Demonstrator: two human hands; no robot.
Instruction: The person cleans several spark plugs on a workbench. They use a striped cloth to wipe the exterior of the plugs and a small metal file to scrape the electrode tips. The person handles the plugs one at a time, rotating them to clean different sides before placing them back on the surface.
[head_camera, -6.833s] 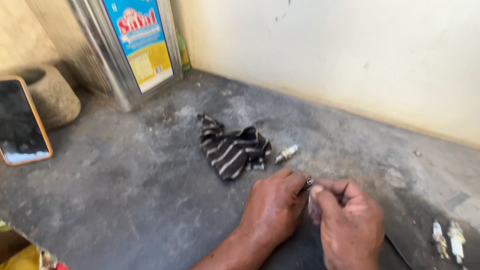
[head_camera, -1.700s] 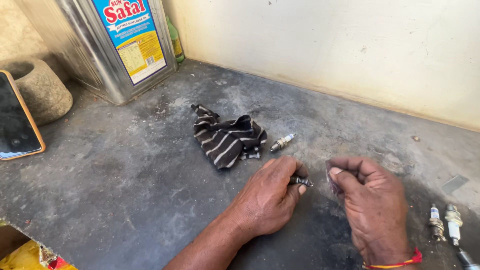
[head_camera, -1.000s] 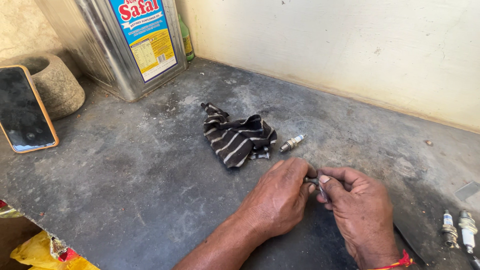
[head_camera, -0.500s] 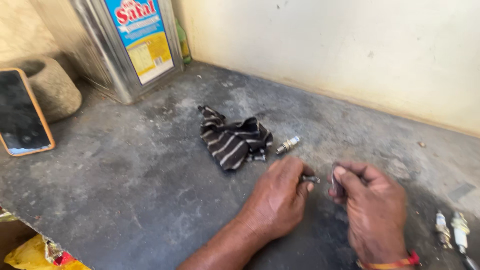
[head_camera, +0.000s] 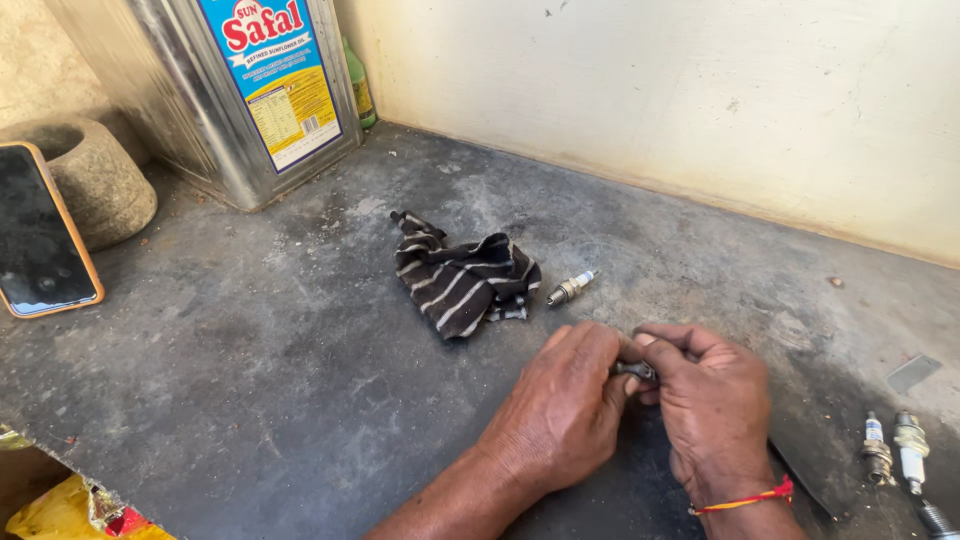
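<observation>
1. My left hand (head_camera: 565, 415) is curled with its fingertips pinched on a small dark metal part (head_camera: 634, 370), which looks like a spark plug, though most of it is hidden between my fingers.
2. My right hand (head_camera: 712, 400) meets it from 3 o'clock, with thumb and forefinger closed on the other end of the same part, so both hands grip it low in the view, at about 5 o'clock from the middle of the slab.
3. A red and yellow thread (head_camera: 745, 497) is tied around my right wrist.
4. Another spark plug (head_camera: 571, 289) lies loose on the grey stone slab (head_camera: 250, 370), near my hands at 12 o'clock from them.
5. Touching that plug's 9 o'clock side is a crumpled black cloth with white stripes (head_camera: 460, 285).
6. Two more spark plugs (head_camera: 895, 450) lie side by side at 3 o'clock from my right hand, well apart from it.
7. At 10 o'clock stands a large square oil tin (head_camera: 230, 90) with a green bottle (head_camera: 358, 85) behind it.
8. At 9 o'clock a phone with an orange edge (head_camera: 40, 240) leans against a stone mortar (head_camera: 95, 175).
</observation>
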